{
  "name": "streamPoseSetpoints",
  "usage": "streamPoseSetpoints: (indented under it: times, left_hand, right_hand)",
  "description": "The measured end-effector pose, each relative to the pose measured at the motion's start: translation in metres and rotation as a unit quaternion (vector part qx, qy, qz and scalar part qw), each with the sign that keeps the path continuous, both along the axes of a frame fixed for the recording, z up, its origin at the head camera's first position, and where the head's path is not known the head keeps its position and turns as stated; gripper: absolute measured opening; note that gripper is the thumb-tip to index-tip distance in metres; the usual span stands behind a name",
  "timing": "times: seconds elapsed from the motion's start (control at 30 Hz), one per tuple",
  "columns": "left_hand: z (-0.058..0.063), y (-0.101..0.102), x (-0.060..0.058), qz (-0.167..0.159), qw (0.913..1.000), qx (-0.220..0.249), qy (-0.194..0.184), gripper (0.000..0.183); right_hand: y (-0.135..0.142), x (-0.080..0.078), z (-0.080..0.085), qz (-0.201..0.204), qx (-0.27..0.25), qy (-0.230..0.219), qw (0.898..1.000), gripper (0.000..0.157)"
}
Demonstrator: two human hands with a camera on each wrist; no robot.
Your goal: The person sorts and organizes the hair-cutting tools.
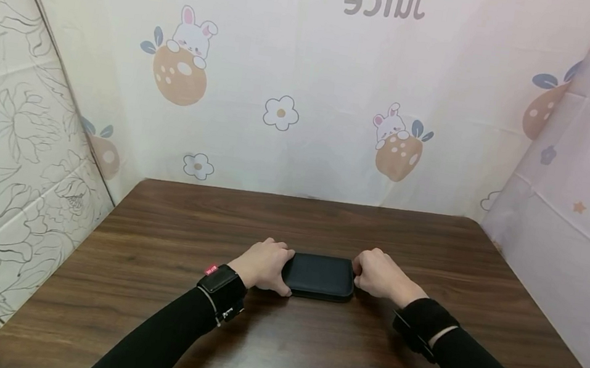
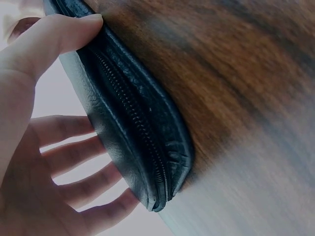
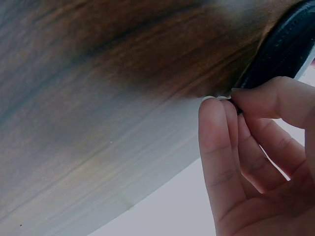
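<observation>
A black zip wallet [image 1: 318, 276] with rounded corners lies flat on the brown wooden table [image 1: 295, 352]. My left hand [image 1: 264, 265] holds its left end, the thumb on the near edge and the fingers spread toward the far side. In the left wrist view, the closed dark zipper [image 2: 130, 105] runs along the wallet's edge, beneath the thumb. At the right end, my right hand [image 1: 381, 274] has curled fingers. The right wrist view shows that thumb and fingers [image 3: 215, 128] pinching a small dark zipper pull, mostly hidden, at the wallet's edge [image 3: 280, 49].
Behind the table hangs a pale curtain [image 1: 312, 56] printed with rabbits, fruit and flowers. A white panel with line-drawn flowers [image 1: 9, 184] stands along the left side, and another printed cloth [image 1: 589, 247] hangs on the right. Both wrists wear black straps [image 1: 424, 325].
</observation>
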State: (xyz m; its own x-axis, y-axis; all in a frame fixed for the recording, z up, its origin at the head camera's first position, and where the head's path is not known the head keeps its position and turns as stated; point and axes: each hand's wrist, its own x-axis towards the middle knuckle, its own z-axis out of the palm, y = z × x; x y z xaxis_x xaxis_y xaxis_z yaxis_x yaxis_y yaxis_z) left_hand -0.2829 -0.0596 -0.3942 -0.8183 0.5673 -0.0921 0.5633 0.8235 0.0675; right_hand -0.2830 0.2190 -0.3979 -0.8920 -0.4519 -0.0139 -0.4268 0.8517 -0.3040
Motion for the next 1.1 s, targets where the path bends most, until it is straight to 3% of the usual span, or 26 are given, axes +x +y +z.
streamPoseSetpoints:
  times: [1.1]
  left_hand:
    - [-0.0013,0.0009,-0.0010,0.004,1.0000,-0.004,0.003,0.085]
  right_hand:
    - [-0.0008,0.0097,0.0021,0.005,0.011,0.015,1.000,0.023]
